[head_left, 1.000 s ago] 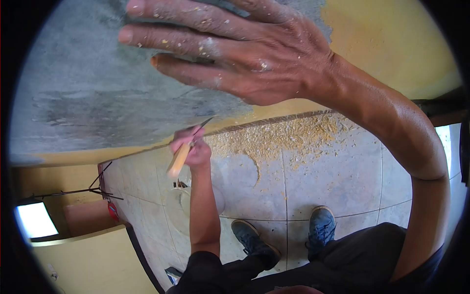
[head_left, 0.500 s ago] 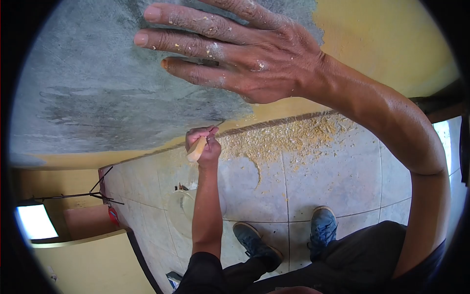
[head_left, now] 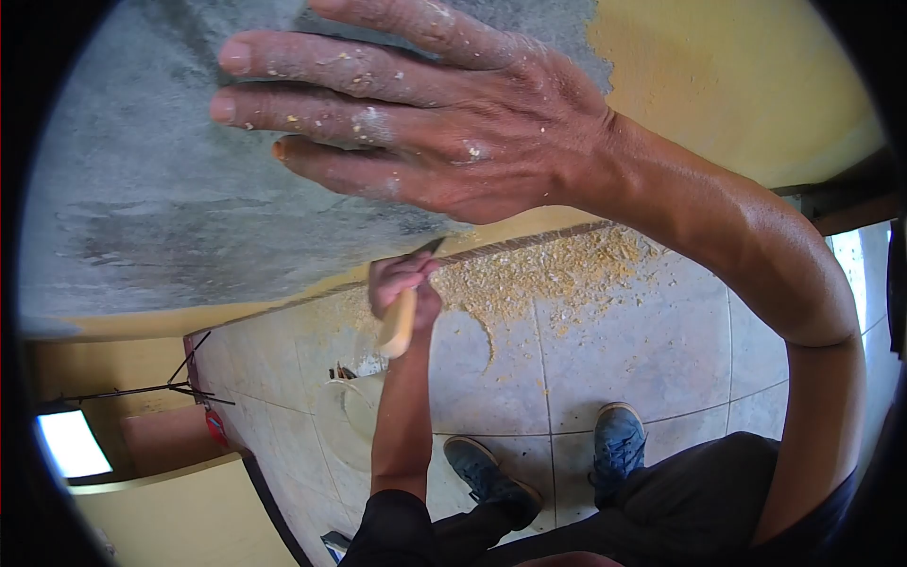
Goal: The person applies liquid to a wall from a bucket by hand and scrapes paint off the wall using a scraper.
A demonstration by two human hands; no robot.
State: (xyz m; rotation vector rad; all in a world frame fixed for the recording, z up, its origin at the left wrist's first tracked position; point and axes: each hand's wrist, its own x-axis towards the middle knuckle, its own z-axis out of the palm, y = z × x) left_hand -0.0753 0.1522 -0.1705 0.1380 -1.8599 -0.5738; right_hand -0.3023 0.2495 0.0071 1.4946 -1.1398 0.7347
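Note:
My left hand [head_left: 406,291] is closed round the light wooden handle [head_left: 398,324] of a scraper. Its dark blade [head_left: 432,245] points up and right toward the bottom of the wall, near the border of grey and yellow. Much nearer the camera, my right hand [head_left: 472,132] is open, back toward the camera, fingers stretched leftward over the grey wall surface [head_left: 170,151]. Pale flecks and dust cover its skin, and it holds nothing visible. Whether its palm touches the wall is hidden.
Yellow and whitish flakes [head_left: 539,279] lie on the tiled floor [head_left: 633,331] along the wall's foot. A pale bucket [head_left: 345,420] stands beside my left forearm, with small tools by its rim. My shoes [head_left: 619,449] are below. A black stand [head_left: 175,384] and cream panel [head_left: 189,520] are left.
My left hand and the scraper have moved right along the wall's foot. My right hand appears shifted slightly left, still spread. The view has shifted a little.

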